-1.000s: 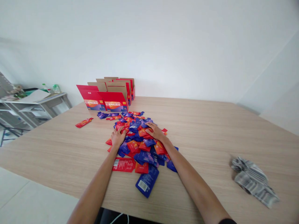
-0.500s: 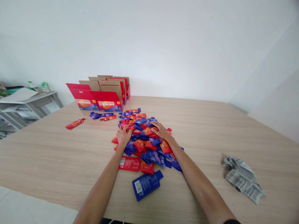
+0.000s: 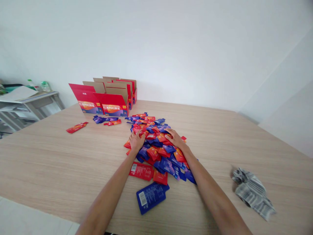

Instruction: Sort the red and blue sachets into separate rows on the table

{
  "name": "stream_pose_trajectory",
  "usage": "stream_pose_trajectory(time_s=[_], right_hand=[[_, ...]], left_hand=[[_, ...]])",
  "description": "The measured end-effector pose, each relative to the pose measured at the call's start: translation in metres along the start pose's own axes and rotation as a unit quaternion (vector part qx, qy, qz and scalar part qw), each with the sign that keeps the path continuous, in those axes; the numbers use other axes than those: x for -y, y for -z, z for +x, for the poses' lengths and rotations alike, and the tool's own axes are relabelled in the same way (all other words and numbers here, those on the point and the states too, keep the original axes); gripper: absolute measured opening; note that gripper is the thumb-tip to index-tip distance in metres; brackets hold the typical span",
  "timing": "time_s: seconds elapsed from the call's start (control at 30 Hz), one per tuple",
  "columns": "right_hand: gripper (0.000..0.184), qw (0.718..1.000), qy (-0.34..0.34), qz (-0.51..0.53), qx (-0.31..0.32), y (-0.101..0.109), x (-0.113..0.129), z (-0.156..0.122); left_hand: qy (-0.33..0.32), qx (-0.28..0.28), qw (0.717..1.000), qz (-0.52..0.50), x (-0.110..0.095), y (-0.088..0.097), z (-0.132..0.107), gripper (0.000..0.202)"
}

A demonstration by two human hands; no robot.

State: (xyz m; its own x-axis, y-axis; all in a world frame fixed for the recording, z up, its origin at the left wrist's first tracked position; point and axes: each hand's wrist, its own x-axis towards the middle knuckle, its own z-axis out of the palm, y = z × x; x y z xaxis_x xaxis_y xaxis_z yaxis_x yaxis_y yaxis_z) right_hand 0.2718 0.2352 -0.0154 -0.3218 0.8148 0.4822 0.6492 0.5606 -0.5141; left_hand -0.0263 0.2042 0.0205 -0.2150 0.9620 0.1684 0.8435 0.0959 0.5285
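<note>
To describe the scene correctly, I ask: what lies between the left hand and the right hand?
In the head view, part of the heap of red and blue pouches lies between the left hand and the right hand.

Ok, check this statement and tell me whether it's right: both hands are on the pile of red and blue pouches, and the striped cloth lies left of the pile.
The cloth's side is wrong: the head view shows the striped cloth right of the pile of pouches. The left hand and right hand are on the pile.
</note>
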Motion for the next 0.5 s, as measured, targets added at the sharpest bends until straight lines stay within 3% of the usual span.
stream_pose_trajectory(time_s=[0.2, 0.3, 0.4, 0.5], right_hand=[[0.061, 1.0, -0.003, -0.021, 0.016, 0.003, 0.005, 0.001], [0.064, 0.998, -0.021, -0.046, 0.032, 0.011, 0.013, 0.004], [0.064, 0.997, -0.025, -0.067, 0.003, 0.025, 0.043, -0.001], [0.057, 0.997, 0.035, -0.068, -0.018, 0.037, 0.1, -0.023]], left_hand=[[-0.028, 0.033, 0.999, 0.013, 0.011, 0.004, 0.008, 0.077], [-0.066, 0.05, 0.996, 0.018, 0.023, 0.011, 0.005, 0.07], [-0.124, 0.056, 0.99, 0.018, 0.044, 0.025, -0.007, 0.06], [-0.179, 0.053, 0.982, 0.013, 0.077, 0.048, -0.028, 0.06]])
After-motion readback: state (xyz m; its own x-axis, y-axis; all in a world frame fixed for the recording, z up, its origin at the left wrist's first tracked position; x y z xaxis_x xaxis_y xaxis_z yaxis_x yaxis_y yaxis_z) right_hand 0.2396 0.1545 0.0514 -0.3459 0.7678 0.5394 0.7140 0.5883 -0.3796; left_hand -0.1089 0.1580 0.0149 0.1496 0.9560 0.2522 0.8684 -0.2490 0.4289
